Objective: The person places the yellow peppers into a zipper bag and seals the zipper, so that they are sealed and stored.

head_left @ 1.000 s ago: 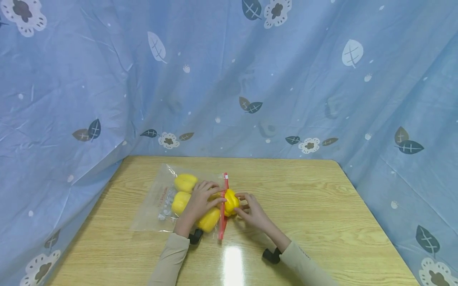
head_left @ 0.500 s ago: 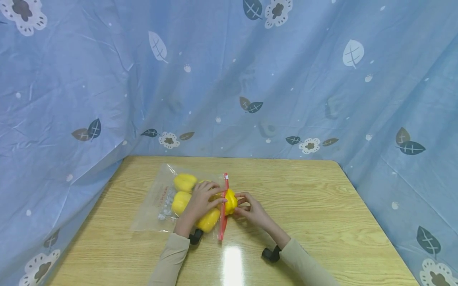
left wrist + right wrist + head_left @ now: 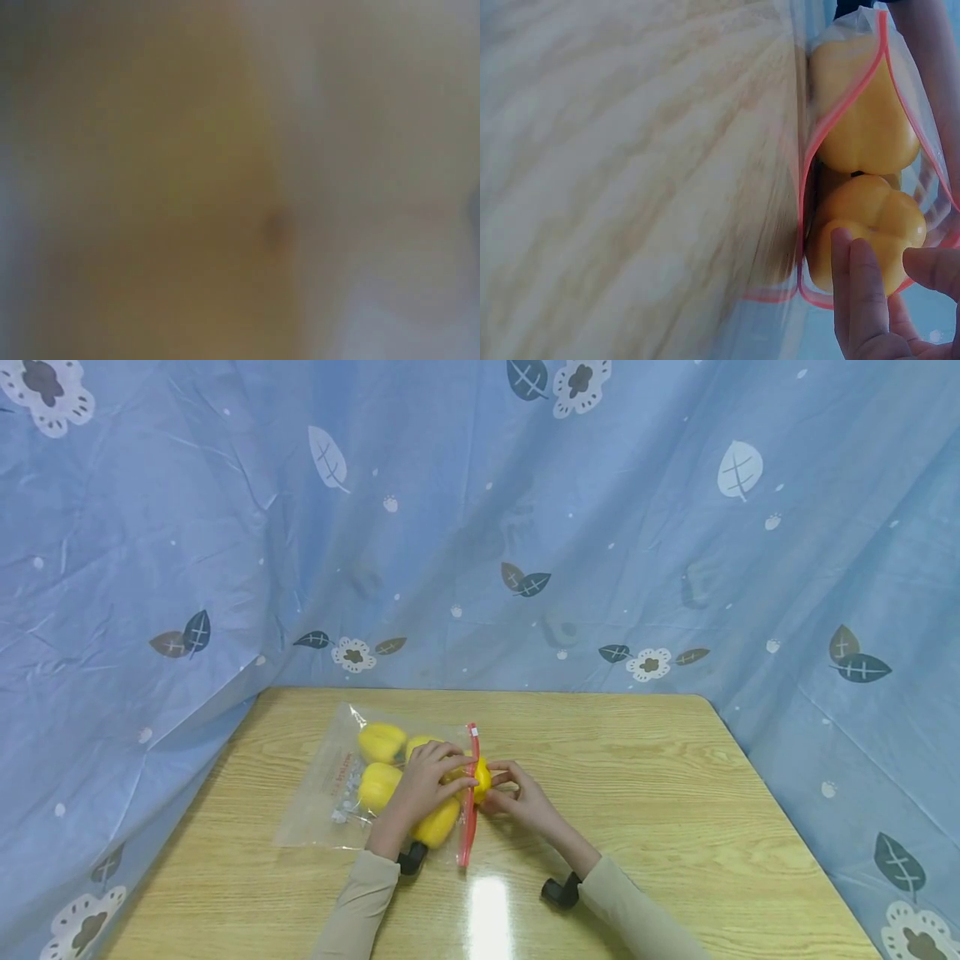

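Observation:
A clear zip bag (image 3: 315,810) with a red zip edge lies on the table, several yellow bell peppers (image 3: 377,787) inside it. My left hand (image 3: 422,787) lies over the bag and holds the upper side of its mouth at the red edge. At that mouth a yellow bell pepper (image 3: 877,217) sits mostly inside. The fingers of my right hand (image 3: 528,802) are extended and touch its outer end. Beside it in the right wrist view, another bell pepper (image 3: 866,112) shows within the opening. The left wrist view is too blurred to make anything out.
The wooden table (image 3: 637,777) extends to the right of the bag. Behind it hangs a blue patterned curtain (image 3: 450,527), which also runs along both sides. A black wrist camera (image 3: 561,892) sits at my right wrist.
The pepper at the mouth has moved left, deeper into the bag, with my right hand following it. The far-left pepper has shifted slightly left. My left hand stays nearly in place.

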Motion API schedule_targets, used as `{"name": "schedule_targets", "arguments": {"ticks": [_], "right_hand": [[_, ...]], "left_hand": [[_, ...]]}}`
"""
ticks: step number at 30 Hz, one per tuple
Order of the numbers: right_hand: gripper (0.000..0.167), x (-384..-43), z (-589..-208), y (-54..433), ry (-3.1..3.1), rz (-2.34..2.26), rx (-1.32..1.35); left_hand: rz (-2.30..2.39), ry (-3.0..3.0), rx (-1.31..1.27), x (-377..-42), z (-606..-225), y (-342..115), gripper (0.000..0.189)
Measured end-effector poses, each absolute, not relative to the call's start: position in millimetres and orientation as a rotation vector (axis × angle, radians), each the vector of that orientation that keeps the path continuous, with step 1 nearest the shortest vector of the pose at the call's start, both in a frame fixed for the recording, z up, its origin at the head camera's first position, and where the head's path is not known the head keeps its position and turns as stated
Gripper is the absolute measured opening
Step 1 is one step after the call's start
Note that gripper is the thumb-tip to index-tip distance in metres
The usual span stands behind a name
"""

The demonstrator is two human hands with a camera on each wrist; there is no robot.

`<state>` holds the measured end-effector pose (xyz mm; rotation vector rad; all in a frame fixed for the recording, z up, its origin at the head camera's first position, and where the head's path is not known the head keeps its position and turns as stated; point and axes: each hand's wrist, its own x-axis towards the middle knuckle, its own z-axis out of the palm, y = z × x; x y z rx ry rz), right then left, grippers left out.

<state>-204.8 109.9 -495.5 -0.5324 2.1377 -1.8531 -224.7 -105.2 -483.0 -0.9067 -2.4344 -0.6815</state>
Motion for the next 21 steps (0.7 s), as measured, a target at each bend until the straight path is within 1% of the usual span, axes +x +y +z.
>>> {"name": "schedule_targets", "arguments": {"ticks": [5,7,12,21], "right_hand": [[0.046,-206.8,-494.8,107.3,2.051,-1.899,-0.536],[0.047,-209.1,-501.4,107.2,2.025,-1.918,-0.547],[0.048,-208.0,-503.3,105.4,1.964,-1.958,-0.545],[0.048,-208.8,-506.9,105.8,1.956,-1.971,-0.529]], "left_hand": [[-0.678,-2.417,-0.920,-226.1,-485.0,-105.4,0.034],[-0.675,-2.405,-0.924,-226.1,-485.2,-105.3,0.034],[-0.676,-2.395,-0.929,-224.7,-483.5,-105.1,0.033],[-0.679,-2.394,-0.932,-224.3,-483.1,-105.4,0.033]]}}
